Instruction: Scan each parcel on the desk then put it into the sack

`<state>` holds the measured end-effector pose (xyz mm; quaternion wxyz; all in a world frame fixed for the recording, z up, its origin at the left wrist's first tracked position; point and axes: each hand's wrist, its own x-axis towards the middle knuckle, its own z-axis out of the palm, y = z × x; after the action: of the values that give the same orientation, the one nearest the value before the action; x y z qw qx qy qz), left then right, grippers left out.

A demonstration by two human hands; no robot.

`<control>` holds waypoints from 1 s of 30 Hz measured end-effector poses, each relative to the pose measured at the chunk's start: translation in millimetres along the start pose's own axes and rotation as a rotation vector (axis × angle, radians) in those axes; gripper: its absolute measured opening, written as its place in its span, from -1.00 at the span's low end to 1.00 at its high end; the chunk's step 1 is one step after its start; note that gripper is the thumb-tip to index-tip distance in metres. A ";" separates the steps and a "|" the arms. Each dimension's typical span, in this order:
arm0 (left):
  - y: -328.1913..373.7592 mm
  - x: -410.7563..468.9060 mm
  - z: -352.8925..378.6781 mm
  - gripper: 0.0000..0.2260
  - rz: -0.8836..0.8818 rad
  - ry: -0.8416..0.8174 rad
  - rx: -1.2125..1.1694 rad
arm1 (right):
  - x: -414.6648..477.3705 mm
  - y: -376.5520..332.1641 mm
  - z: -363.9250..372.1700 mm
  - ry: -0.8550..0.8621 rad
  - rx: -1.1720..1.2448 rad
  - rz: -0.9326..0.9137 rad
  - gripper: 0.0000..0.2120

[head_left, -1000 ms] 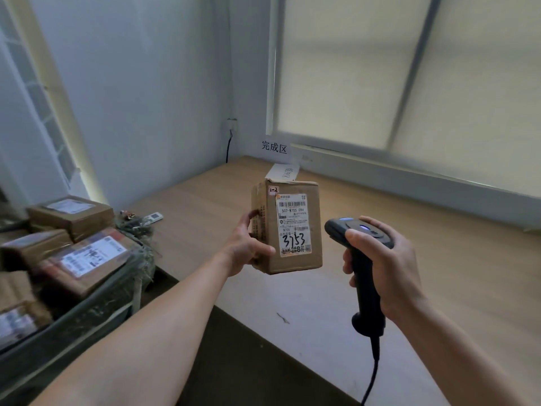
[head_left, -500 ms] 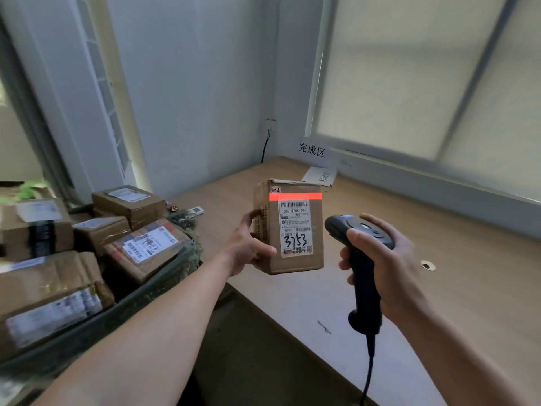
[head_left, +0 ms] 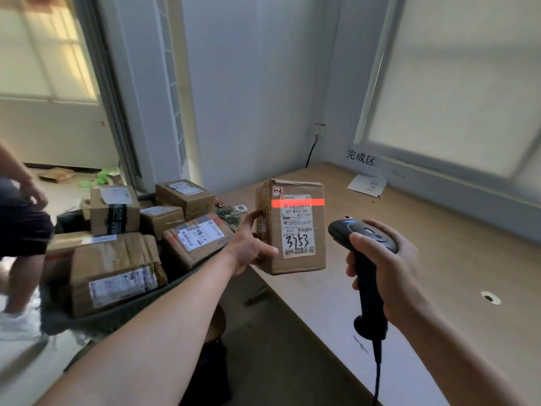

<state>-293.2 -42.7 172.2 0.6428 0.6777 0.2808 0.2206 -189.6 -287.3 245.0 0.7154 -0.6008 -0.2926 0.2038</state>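
Note:
My left hand (head_left: 250, 247) grips a small brown cardboard parcel (head_left: 269, 227) upright above the desk's left edge, its white label marked 3753 facing me. A red scan line crosses the top of that label. My right hand (head_left: 389, 268) holds a black corded barcode scanner (head_left: 366, 276) by its handle, its head just right of the parcel and pointed at it. To the left, a dark sack (head_left: 123, 315) holds several taped cardboard parcels (head_left: 114, 273).
The wooden desk (head_left: 439, 259) runs along the window, with a paper sign (head_left: 361, 159) and a paper sheet (head_left: 366, 186) near the corner and a cable hole (head_left: 489, 297) at right. Another person's legs (head_left: 20, 238) stand at far left. A stool sits below my left arm.
My view has swung left, showing more of the sack and a person beside it. The red scan line came on half a second ago and still lies across the label. Both hands keep their holds.

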 end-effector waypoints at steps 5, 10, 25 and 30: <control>2.9 -7.1 -15.0 -0.25 -0.016 0.062 -0.019 | 7.9 0.9 10.3 -0.053 0.010 0.010 -0.47; 4.2 -15.9 -21.5 -0.28 -0.011 0.114 -0.044 | 15.8 1.6 15.7 -0.088 0.019 0.024 -0.40; 6.3 -30.8 -45.0 -0.26 -0.068 0.368 -0.042 | 46.6 7.0 19.6 -0.219 0.100 0.065 -0.52; 3.5 -27.8 -76.8 -0.47 -0.119 0.518 -0.103 | 59.4 18.6 37.9 -0.248 0.110 0.096 -0.58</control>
<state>-364.2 -3.9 183.3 0.5950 0.5474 0.4638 0.3623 -169.3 -217.4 241.2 0.6950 -0.5445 -0.3378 0.3262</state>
